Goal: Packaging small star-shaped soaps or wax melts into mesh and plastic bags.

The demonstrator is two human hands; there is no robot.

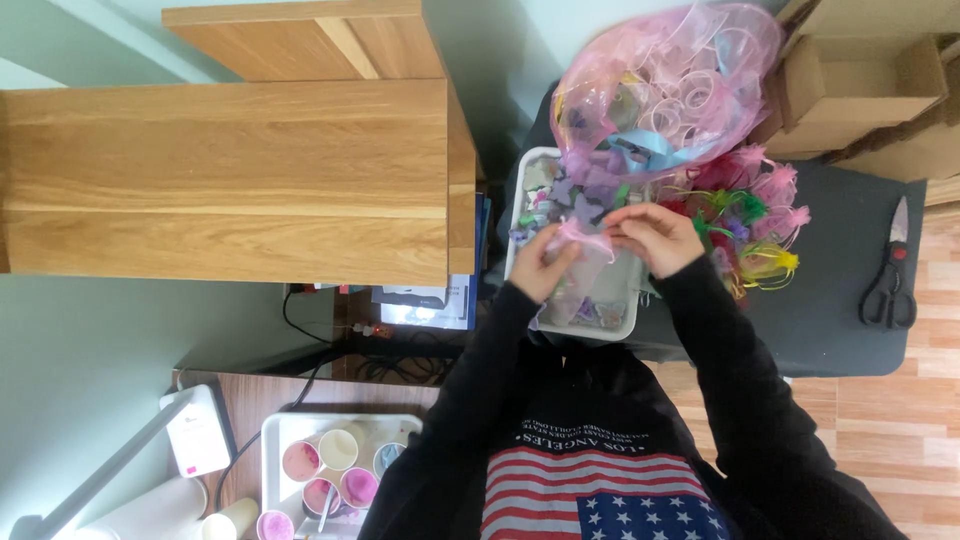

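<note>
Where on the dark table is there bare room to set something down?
Bare dark table lies between the feathers and the scissors, running to the near edge. It is crowded around the white tray, where both hands, left and right, hold pink ribbon under the ribbon pile.

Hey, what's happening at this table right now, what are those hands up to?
A person in a black top is working a piece of sheer pink ribbon between both hands. The left hand pinches one end and the right hand grips the other, just above a white tray of small bits. Behind the tray sits a big heap of pink and blue ribbon curls, with bright feathers beside it. A pair of scissors lies untouched further right on the dark table.
</note>
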